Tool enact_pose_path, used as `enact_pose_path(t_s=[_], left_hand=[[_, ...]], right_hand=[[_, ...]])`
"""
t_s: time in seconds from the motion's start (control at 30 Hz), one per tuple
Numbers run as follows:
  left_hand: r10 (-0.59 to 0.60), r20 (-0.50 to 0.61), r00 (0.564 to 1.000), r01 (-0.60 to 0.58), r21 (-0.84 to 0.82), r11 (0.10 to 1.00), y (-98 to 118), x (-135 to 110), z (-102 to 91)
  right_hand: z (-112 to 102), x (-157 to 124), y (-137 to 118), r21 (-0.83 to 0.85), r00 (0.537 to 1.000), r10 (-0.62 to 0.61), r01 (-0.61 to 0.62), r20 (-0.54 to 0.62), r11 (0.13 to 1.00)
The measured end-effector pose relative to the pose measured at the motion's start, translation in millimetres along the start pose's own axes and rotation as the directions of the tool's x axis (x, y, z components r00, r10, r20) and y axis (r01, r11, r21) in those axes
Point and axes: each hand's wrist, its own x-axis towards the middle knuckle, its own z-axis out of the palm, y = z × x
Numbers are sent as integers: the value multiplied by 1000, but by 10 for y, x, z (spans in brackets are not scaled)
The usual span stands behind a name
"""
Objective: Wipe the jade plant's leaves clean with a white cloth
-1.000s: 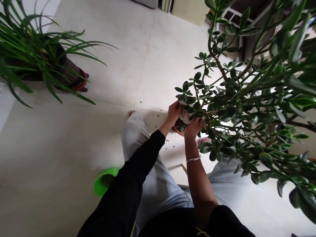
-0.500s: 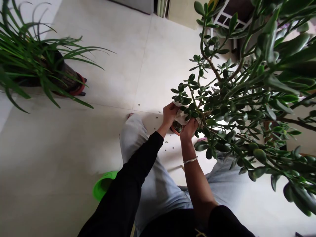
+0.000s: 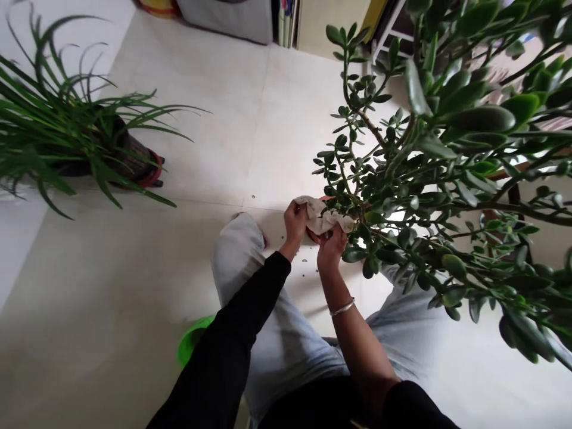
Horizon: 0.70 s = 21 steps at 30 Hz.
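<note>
Between my hands is a crumpled off-white cloth (image 3: 318, 218), close to the lower leaves of a large jade plant (image 3: 402, 173). My left hand (image 3: 295, 223) is closed on the cloth's left end. Its right end is pinched by my right hand (image 3: 333, 245), which has a silver bangle at the wrist. Below the cloth, part of a reddish-brown pot (image 3: 314, 236) shows; the rest is hidden by the cloth, my hands and the leaves.
A long-leafed potted plant (image 3: 93, 140) stands at the left on a red wheeled base. Beside my left leg sits a green bucket (image 3: 190, 342). Small dark bits (image 3: 304, 260) lie on the pale floor. A grey box (image 3: 227, 19) and shelving are at the back.
The cloth has come out from behind the leaves and now shows stretched between both hands. My hands have shifted slightly left and down in view, and the camera view has tilted a little.
</note>
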Motion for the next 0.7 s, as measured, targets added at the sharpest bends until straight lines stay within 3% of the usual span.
enact_pose_path(t_s=[0.1, 0.23, 0.4, 0.47, 0.57, 0.7], left_hand=[[-21, -51, 998, 19, -44, 999, 72, -158, -129], [-60, -72, 996, 51, -112, 992, 274, -553, -367], [-111, -56, 992, 103, -127, 986, 797, -1082, -562], [-112, -5, 994, 111, -85, 990, 1079, -1232, -524], [-29, 122, 992, 25, 38, 999, 1472, -1354, -330], [39, 208, 977, -62, 105, 992, 1754, -1327, 69]], right_hand=[[-51, -272, -29, 12, 999, 46, -46, 0, 999], [-225, -771, -171, -15, 989, 93, -92, 115, 996], [-595, -1309, -441, -98, 971, 101, -81, 216, 992], [-720, -1450, -552, -163, 966, 3, 41, 258, 986], [-826, -1578, -741, -197, 943, -149, 213, 296, 957], [-843, -1598, -1086, -149, 934, -222, 271, 281, 951]])
